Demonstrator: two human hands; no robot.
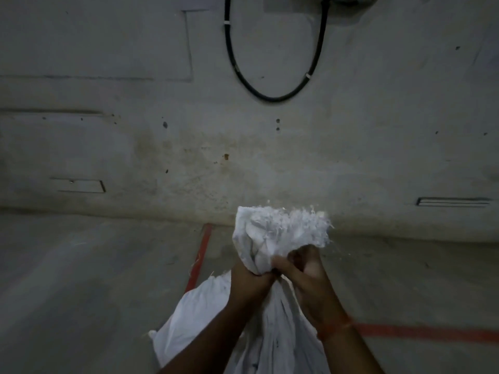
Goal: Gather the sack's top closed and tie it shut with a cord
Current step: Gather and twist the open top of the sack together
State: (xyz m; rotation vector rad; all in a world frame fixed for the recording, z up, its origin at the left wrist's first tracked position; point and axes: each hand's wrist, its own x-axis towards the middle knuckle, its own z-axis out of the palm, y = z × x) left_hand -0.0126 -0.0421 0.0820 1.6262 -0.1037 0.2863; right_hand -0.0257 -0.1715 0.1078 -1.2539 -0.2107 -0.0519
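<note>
Take the white woven sack point(272, 336) as your landmark; everything else is placed from it. It stands on the concrete floor point(81, 279) directly below you, its body slumped down toward the bottom edge of the view, its top drawn up into a neck between your two fists.

To the sack's left, a red painted line point(199, 259) runs along the floor and passes behind the sack's shoulder. Nothing else lies on that side.

At the neck itself, your left hand point(249, 283) is curled tight around the gathered cloth from the left, fingers fully wrapped. Just beside it, touching or nearly so, your right hand point(307, 276) is clenched on the same neck from the right, a thin orange thread band point(340, 326) on that wrist. Above both fists the frayed mouth point(283, 228) of the sack blooms out in a loose ruffle.

To the sack's right, a second red line point(426, 333) crosses the floor. Behind the sack, up the wall, a black cable point(272, 95) hangs in a loop.

By my reading you are in the gathering step, and it looks nearly finished. No cord is visible anywhere, in either hand or on the floor. The next move calls for one hand to keep the neck pinched alone while the other frees itself to fetch a cord and wind it just under the ruffle.
</note>
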